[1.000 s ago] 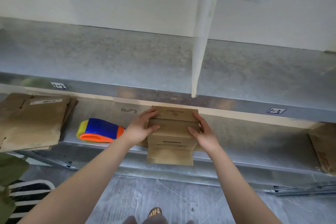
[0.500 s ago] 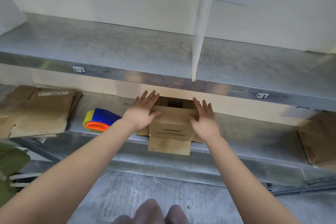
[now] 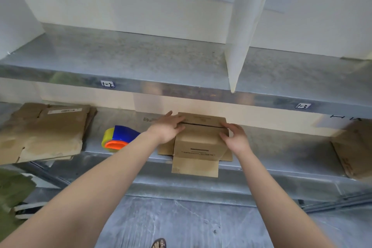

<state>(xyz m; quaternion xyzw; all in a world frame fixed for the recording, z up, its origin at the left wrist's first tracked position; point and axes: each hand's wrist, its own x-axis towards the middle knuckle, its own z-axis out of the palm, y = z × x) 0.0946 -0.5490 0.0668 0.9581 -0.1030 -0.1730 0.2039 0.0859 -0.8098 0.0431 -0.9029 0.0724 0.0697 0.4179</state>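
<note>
A small brown cardboard box [image 3: 199, 143] stands at the front edge of the lower metal shelf [image 3: 281, 147]. Its two top flaps are folded down and meet at a narrow dark seam. A bottom flap hangs over the shelf edge, and side flaps spread flat beneath it. My left hand [image 3: 168, 129] lies on the box's upper left corner, fingers straight across the top flap. My right hand [image 3: 235, 138] presses against the upper right corner, fingers reaching onto the top.
A blue, yellow and orange tape dispenser [image 3: 118, 139] lies left of the box. A stack of flattened cartons [image 3: 44, 131] fills the shelf's far left, another carton [image 3: 354, 151] the far right. The upper shelf [image 3: 141, 62] carries a white divider [image 3: 241, 46]. A sandalled foot [image 3: 159, 243] shows below.
The top flaps, open half a second ago with the dark inside showing, are now folded shut under both hands. The view has tilted upward a little.
</note>
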